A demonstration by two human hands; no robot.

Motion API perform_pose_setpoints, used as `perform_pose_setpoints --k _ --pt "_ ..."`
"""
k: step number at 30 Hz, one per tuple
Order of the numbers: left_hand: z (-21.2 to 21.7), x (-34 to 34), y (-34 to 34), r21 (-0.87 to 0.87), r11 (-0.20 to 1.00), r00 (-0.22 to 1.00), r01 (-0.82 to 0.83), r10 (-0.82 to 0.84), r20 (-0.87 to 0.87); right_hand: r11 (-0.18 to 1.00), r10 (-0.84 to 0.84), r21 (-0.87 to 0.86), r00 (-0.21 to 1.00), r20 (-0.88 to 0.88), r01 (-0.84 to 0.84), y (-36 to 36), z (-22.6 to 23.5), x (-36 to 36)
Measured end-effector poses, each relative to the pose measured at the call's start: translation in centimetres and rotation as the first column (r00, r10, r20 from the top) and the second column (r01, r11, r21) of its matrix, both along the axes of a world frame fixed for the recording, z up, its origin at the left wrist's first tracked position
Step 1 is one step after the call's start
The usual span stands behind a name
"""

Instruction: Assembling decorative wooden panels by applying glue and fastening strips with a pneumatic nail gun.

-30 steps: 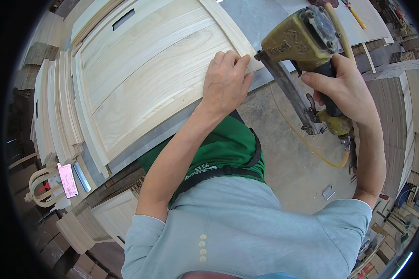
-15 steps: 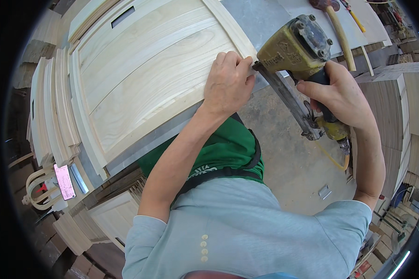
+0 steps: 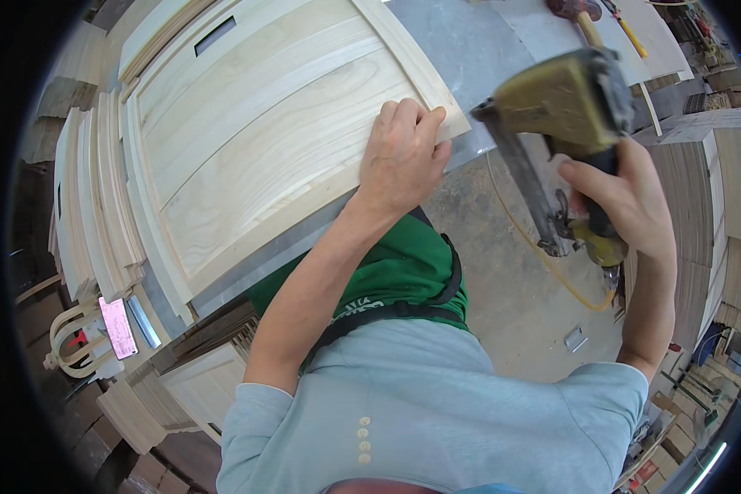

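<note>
A pale wooden panel (image 3: pixel 263 123) with a raised frame lies flat on the grey work table (image 3: pixel 469 49). My left hand (image 3: pixel 403 156) grips its near right corner, fingers curled over the frame edge and the thumb at the side. To the right, my right hand (image 3: pixel 626 198) is wrapped round the handle of a yellow-and-black pneumatic nail gun (image 3: pixel 552 107). The gun hangs in the air, its nose apart from the panel's corner. It is slightly blurred by motion. A yellow air hose (image 3: pixel 543 262) runs below it.
A mallet (image 3: pixel 586 25) and a yellow-handled tool (image 3: pixel 630 34) lie at the back right of the table. Wooden pieces (image 3: pixel 99 198) are stacked at the left, near a pink phone-like object (image 3: pixel 118 328). Stacked boards (image 3: pixel 679 206) stand on the right; a small metal piece (image 3: pixel 575 338) lies on the floor.
The nail gun has moved right, away from the panel's corner, in my right hand. The panel's corner now shows more. My left hand has hardly moved.
</note>
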State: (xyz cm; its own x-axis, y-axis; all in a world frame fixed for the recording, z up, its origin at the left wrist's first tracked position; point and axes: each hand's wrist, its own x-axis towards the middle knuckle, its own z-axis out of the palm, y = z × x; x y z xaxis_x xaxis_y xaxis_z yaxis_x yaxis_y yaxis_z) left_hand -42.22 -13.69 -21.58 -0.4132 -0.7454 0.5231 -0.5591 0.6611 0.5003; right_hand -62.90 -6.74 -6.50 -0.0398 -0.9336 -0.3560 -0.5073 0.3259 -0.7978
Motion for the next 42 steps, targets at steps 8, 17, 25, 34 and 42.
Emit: perform_pose_setpoints --k 8,17,25,34,42 --pt "0.4 0.3 0.4 0.08 0.997 0.999 0.018 -0.021 0.042 0.989 -0.1 -0.117 0.995 -0.029 0.096 -2.2 0.6 -2.0" --pt "1.1 0.8 0.1 0.11 0.994 1.0 -0.001 -0.003 0.031 0.95 0.211 -0.234 0.977 -0.007 -0.207 -17.5 0.7 4.0" --pt "1.1 1.2 -0.1 0.127 0.992 0.999 0.001 -0.006 0.042 0.909 0.301 -0.253 0.942 -0.148 -0.33 -32.1 -0.1 9.9" --pt "0.9 1.2 -0.1 0.152 0.988 1.0 0.008 -0.008 0.004 0.925 0.244 -0.234 0.939 -0.24 -0.301 -36.1 -1.2 12.2" --pt "0.7 1.3 -0.1 0.14 0.99 0.999 0.016 -0.022 0.041 0.907 0.234 -0.299 0.946 -0.222 -0.295 -36.0 -1.7 12.1"
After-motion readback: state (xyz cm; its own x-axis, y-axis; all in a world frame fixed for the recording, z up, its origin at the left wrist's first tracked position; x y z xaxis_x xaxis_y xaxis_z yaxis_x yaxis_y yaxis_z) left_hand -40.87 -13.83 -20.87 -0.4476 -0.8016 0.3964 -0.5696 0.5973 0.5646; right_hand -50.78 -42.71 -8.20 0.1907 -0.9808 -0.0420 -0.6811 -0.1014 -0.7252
